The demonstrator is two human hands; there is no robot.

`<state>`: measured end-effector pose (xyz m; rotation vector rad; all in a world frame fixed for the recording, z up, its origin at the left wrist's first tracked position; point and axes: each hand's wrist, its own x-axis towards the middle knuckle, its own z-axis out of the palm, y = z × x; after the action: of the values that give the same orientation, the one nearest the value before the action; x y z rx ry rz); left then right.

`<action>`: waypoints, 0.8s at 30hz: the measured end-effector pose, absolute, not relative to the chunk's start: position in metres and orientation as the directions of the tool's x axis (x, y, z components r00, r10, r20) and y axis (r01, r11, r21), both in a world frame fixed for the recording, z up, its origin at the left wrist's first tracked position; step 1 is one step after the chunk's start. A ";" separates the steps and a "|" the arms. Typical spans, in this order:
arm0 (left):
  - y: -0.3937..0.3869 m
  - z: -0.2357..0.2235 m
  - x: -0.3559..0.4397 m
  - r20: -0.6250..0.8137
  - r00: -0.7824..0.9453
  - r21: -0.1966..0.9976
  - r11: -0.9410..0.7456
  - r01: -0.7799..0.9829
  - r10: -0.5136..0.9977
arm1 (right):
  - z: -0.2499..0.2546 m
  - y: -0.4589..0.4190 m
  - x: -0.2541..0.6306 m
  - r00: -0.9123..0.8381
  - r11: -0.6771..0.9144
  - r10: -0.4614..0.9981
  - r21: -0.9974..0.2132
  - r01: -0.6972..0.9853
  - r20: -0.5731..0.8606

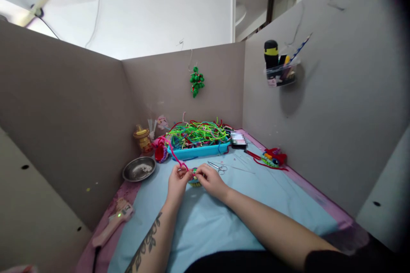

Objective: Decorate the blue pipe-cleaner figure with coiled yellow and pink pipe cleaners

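Observation:
My left hand (178, 181) and my right hand (210, 180) meet over the blue cloth, fingers pinched together. Between them is a small knitted or crocheted piece (194, 183) in green, yellow and blue, partly hidden by the fingers. A strand of pink yarn (173, 152) runs from the left fingers up toward the blue tray. Both hands grip the piece at its upper edge; any hook or needle in them is too small to make out. Just beyond the right hand lies a pair of small scissors (218, 167).
A blue tray (200, 151) heaped with yarn ends stands behind the hands. At left are a metal bowl (139, 169) with white bits and a pink glue gun (113, 224). A colourful knitted item (273, 158) lies right. Grey panels (179, 106) enclose the table.

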<state>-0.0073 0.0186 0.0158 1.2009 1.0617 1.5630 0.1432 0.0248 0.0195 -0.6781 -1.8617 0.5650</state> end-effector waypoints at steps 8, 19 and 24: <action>0.019 0.013 -0.008 0.168 -0.117 0.975 -0.183 -0.129 0.979 | 0.017 0.029 0.146 -0.254 0.718 0.696 -0.659 0.225 0.671; 0.013 0.021 -0.007 0.163 -0.154 0.979 -0.179 -0.096 0.975 | 0.017 0.028 0.147 -0.294 0.731 0.680 -0.648 0.212 0.672; 0.015 0.018 -0.009 0.185 -0.085 0.982 -0.186 -0.006 0.979 | 0.015 0.029 0.149 -0.258 0.704 0.710 -0.663 0.253 0.655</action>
<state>-0.0085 0.0146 0.0184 1.2941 1.1665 1.4169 0.1489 0.0292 0.0149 -0.7572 -1.8271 0.5255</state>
